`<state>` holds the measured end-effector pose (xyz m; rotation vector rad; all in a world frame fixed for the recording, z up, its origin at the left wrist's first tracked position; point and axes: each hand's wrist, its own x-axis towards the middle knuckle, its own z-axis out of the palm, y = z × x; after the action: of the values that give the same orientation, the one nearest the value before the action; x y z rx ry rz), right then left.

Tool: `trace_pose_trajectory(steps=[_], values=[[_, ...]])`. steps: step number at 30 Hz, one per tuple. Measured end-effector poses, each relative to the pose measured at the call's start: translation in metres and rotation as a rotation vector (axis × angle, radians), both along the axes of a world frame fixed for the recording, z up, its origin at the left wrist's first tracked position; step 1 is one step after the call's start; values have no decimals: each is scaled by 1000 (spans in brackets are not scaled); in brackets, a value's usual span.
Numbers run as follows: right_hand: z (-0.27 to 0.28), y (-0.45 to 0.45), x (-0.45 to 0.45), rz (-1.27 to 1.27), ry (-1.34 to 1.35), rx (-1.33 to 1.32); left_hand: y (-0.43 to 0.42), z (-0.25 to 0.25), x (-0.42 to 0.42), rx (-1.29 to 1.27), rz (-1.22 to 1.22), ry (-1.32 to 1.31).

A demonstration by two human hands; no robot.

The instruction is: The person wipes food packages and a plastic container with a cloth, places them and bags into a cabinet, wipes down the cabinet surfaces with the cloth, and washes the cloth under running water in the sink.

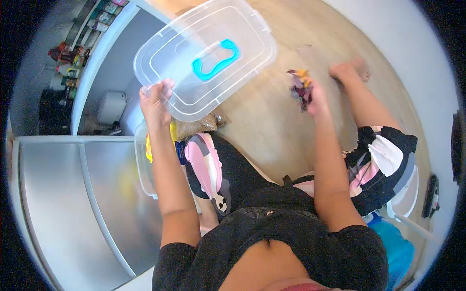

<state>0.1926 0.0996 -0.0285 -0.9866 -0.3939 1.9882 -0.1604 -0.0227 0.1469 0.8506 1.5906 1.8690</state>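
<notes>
A clear plastic box lid with a blue handle is held up by one corner in my left hand, fingers closed on its edge. My right hand is closed round a small crumpled bunch, dark purple with some yellow; its kind is too blurred to make out. Below the lid, a clear plastic bag of brown grains or pellets lies by my left knee. A clear box stands beside my left forearm, with a yellow packet in it, partly hidden by the arm.
Frosted sliding panels of a low cabinet are at the left. Shelves behind hold jars and packets, with a white appliance below. A blue bag-like thing and a white stool-like piece are at the right. Beige floor lies ahead.
</notes>
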Motion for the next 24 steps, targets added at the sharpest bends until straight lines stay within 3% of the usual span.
trace_pose_trajectory(steps=[1,3,7,9,13,15,19,21,23,24], values=[[1,2,-3,15,5,-4,-1,-2,0,29,-18,-69],[9,2,-8,-342,57,-65,1,-4,-1,19,-24,-50],[22,-3,-11,-184,351,-57,4,0,6,73,-79,-89],[26,-6,-20,-86,314,39,7,4,11,112,-106,-106],[42,-11,-24,3,80,269,10,6,27,113,-34,-53],[45,-13,-37,-271,-377,439,12,3,32,132,-76,3],[70,-20,-54,-555,-799,664,12,-2,54,154,-93,-99],[75,-29,-61,-463,-678,609,11,-4,71,230,-156,-137],[61,-31,-68,-396,-895,915,14,-8,87,202,-171,-136],[65,-35,-72,-397,-901,915,16,-10,94,174,-176,-130]])
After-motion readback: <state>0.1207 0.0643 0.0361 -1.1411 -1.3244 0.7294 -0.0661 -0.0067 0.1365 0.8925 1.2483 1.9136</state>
